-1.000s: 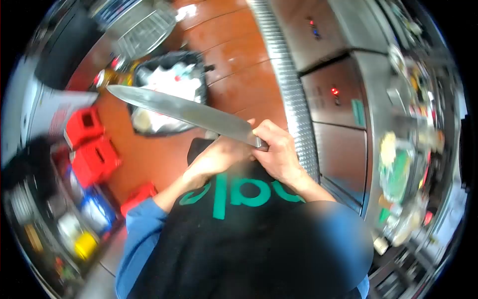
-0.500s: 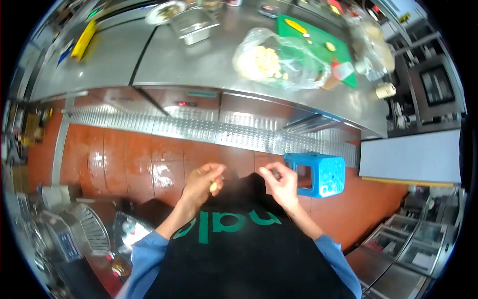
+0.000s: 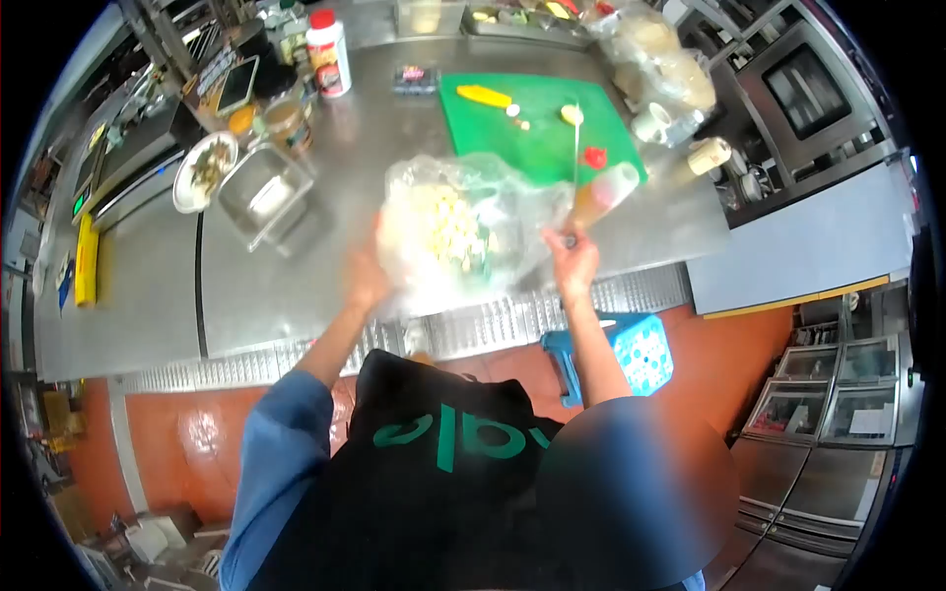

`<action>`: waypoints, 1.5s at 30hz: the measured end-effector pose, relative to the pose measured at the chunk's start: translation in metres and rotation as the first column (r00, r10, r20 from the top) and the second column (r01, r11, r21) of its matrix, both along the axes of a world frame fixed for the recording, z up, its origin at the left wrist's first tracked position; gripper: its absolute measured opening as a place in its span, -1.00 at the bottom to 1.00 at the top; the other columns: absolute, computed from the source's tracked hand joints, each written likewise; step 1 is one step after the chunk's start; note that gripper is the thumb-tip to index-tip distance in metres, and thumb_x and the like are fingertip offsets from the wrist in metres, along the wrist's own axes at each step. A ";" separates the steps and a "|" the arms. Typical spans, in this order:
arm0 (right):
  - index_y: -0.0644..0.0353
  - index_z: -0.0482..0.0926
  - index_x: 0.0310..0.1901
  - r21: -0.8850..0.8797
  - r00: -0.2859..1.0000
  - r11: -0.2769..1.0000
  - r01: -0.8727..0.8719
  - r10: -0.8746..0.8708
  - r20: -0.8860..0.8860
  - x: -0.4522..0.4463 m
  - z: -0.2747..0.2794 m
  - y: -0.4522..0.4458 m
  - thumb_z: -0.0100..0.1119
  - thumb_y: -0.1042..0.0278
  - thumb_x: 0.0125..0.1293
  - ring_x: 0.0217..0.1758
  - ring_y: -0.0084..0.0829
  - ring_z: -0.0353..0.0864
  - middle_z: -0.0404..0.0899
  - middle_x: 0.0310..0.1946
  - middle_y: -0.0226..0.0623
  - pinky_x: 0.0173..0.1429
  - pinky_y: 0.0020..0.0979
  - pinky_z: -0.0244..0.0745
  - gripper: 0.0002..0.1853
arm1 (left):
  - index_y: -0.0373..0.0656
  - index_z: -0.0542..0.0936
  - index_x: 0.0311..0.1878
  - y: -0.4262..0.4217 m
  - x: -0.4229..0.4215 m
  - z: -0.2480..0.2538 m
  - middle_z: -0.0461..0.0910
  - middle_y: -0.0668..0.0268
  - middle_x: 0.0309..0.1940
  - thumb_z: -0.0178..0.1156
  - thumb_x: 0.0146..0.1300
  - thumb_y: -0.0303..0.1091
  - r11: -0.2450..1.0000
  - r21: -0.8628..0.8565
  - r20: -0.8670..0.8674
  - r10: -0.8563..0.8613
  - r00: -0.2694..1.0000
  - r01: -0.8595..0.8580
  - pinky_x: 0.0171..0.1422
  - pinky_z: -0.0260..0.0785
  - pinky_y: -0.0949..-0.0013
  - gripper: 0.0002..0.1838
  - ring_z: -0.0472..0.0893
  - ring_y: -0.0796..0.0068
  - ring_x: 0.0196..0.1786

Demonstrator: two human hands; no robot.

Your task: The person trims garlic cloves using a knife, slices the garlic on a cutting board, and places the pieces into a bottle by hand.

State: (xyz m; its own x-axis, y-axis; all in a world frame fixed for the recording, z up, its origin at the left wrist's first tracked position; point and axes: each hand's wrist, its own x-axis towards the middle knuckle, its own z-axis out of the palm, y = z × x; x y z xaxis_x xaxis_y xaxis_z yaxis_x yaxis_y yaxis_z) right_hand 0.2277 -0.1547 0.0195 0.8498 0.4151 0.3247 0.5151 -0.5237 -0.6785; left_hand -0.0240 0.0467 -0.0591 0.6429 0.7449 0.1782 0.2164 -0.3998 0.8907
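A clear plastic bag (image 3: 404,177) holding many pale pieces (image 3: 453,231), which look like peeled garlic cloves, lies near the front edge of the steel counter. My left hand (image 3: 367,276) is at the bag's left side, its fingers smeared by motion and partly hidden. To the right of the bag, my right hand (image 3: 574,261) is closed around a small dark handle. From it a thin, pale knife blade (image 3: 576,158) seems to point away over the green cutting board (image 3: 532,128). A squeeze bottle (image 3: 603,197) lies right beside these fingers.
On the board are a yellow-handled tool (image 3: 483,96), a pale round piece (image 3: 572,115) and a red cap (image 3: 594,158). A steel pan (image 3: 264,197) and a bowl of scraps (image 3: 205,172) stand left. A blue stool (image 3: 642,355) is on the floor below the counter.
Both hands have moved forward from in front of the apron to the counter, either side of the bag. The view has come closer to the counter. The pale piece in my left hand no longer shows.
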 end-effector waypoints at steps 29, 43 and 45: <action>0.19 0.43 -0.45 0.296 0.881 0.955 0.001 0.139 -0.452 0.174 0.092 -0.048 0.37 0.40 0.08 -0.62 -0.73 0.32 0.64 -0.18 -0.11 -0.54 -0.65 0.21 -0.77 | -0.11 0.49 -0.20 0.038 0.032 0.079 0.22 0.55 -0.62 0.11 0.35 -0.28 0.447 -0.831 0.038 0.640 0.767 -0.332 -0.56 0.00 0.63 -0.88 0.22 0.76 -0.59; 0.18 0.26 -0.35 0.385 0.843 0.864 -0.323 0.448 -0.297 0.179 0.040 -0.029 0.47 0.57 -0.04 -0.48 -0.70 0.37 0.51 0.09 0.04 -0.35 -0.62 0.37 -0.55 | -0.09 0.55 0.09 -0.066 0.263 0.105 0.53 0.35 -0.65 0.37 0.07 -0.29 0.706 -0.695 -0.132 -0.315 0.940 0.139 -0.49 0.28 0.46 -0.53 0.45 0.62 -0.62; 0.22 0.28 -0.33 0.284 0.864 0.864 -0.415 0.472 -0.176 0.183 0.038 -0.024 0.48 0.54 -0.03 -0.55 -0.72 0.33 0.55 0.05 -0.02 -0.39 -0.65 0.35 -0.56 | -0.15 0.55 0.08 -0.061 0.248 0.097 0.47 0.41 -0.68 0.35 0.10 -0.31 0.708 -0.701 -0.159 -0.270 0.950 0.083 -0.61 0.14 0.53 -0.56 0.39 0.68 -0.67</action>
